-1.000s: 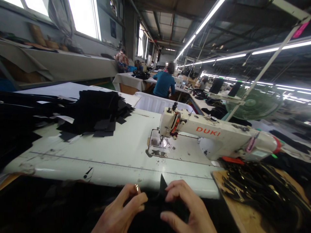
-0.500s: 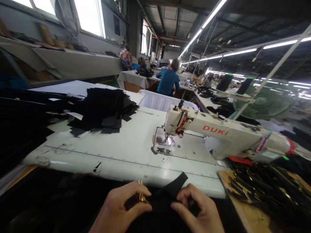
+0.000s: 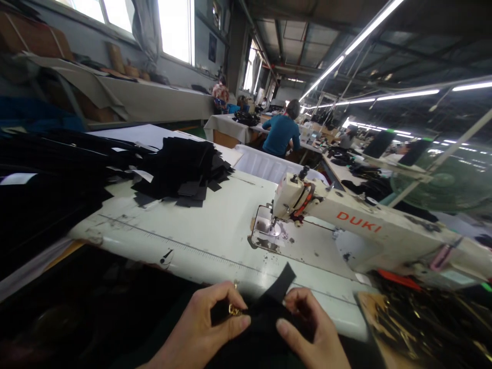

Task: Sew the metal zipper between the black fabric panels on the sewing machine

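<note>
Head view: left hand [image 3: 203, 328] pinches a small gold fitting [image 3: 233, 309] against a black fabric strip [image 3: 279, 287]; right hand [image 3: 311, 333] closes on the strip's near end, at the table edge [image 3: 215, 266]. The strip looks light and limp — best gripped close to the fitting. Sewing machine [image 3: 357, 230] stands just beyond; black cut pieces [image 3: 180, 169] are stacked well left — nothing lies between.

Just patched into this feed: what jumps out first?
At the bottom edge, the left hand and right hand pinch a black fabric strip with a small gold piece. Right of centre stands a white sewing machine lettered DUKI. A heap of black fabric pieces lies on the table, upper left.
</note>
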`<state>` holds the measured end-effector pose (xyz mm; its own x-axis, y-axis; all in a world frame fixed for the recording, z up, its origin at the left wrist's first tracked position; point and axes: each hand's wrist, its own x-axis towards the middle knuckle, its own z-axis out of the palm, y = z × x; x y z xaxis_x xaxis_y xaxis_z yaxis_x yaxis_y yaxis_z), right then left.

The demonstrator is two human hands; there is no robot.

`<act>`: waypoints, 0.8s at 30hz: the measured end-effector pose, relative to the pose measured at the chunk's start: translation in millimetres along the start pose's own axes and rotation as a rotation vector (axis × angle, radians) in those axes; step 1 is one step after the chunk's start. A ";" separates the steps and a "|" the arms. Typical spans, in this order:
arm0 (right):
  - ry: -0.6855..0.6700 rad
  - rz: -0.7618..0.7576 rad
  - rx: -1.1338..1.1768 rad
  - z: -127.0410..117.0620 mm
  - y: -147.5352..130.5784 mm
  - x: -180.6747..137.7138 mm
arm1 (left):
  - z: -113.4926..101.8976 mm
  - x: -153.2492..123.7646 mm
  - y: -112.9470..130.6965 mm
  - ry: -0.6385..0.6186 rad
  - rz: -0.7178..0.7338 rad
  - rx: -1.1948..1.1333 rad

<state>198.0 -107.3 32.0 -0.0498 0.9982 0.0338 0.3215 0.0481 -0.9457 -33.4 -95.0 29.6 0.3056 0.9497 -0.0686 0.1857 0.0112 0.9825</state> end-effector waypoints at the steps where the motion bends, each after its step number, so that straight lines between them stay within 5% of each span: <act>1: -0.019 0.009 0.061 1.1 1.4 1.3 | 0.7 0.3 -1.3 -0.003 0.007 -0.003; 9: -0.011 0.309 0.334 14.1 16.1 -1.9 | 6.4 -1.9 -8.4 -0.040 0.027 -0.011; 17: 0.026 0.214 0.465 16.3 -4.7 -3.0 | 7.2 -3.6 -2.7 -0.028 0.013 -0.011; 24: 0.108 0.341 0.501 18.5 5.0 -7.3 | 13.3 -4.0 5.0 0.012 -0.036 0.063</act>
<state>182.5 -115.1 21.1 0.0820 0.9537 -0.2895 -0.1820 -0.2713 -0.9451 -21.2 -103.0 32.5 0.2864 0.9528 -0.1009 0.2550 0.0257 0.9666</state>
